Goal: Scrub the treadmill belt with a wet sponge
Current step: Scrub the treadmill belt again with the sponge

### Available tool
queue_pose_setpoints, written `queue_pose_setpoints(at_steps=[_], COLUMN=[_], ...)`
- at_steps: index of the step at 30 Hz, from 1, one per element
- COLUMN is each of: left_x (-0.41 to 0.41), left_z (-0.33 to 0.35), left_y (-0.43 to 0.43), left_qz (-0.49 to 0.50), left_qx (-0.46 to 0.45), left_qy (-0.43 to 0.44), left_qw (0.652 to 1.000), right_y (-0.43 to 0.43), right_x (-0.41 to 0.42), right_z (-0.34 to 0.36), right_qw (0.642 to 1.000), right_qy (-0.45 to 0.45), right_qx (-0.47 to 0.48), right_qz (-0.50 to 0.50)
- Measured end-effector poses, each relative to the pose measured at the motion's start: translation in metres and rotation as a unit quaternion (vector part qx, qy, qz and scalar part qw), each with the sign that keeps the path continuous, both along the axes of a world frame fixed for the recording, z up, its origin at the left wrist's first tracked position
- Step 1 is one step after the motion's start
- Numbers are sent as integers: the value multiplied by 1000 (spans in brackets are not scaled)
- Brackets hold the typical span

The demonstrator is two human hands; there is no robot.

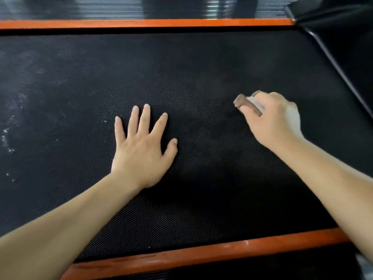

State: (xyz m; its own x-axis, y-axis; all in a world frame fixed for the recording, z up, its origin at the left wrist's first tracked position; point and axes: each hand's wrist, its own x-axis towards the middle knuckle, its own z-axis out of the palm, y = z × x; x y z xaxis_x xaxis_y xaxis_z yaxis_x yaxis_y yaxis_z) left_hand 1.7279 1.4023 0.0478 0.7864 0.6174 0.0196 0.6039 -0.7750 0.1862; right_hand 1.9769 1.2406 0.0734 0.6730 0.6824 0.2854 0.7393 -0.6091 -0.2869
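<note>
Plainly, two orange side strips (141, 23) bound the black treadmill belt (181, 67), one far and one near; a black housing (343, 37) rises at the far right; white specks (8, 136) dot the belt's left part; the left hand (141, 150) lies flat on the belt, fingers spread; the right hand (276, 122), well apart to its right, grips one blurred brown-and-white sponge (249, 104); its contact with the belt is unclear.

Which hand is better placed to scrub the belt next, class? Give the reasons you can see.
The right hand: its grip is on the sponge, down by the belt. The left hand lies flat on the belt with straight fingers and holds nothing, so it looks suited only to bracing.
</note>
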Motion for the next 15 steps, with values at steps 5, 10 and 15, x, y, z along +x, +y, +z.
queue_pose_setpoints(at_steps=[5, 10, 15], left_x=[-4, -7, -20], left_z=[-1, 2, 1], left_y=[3, 7, 16], left_qz=[-8, -17, -46], left_qx=[-5, -8, 8], left_qy=[-4, 0, -9], left_qw=[1000, 1000, 999], right_y=[-40, -47, -77], right_x=[-73, -26, -76], right_z=[-4, 2, -2], right_qw=[972, 994, 968], right_qy=[7, 52, 36], right_qx=[-17, 7, -13], right_qz=[235, 91, 249])
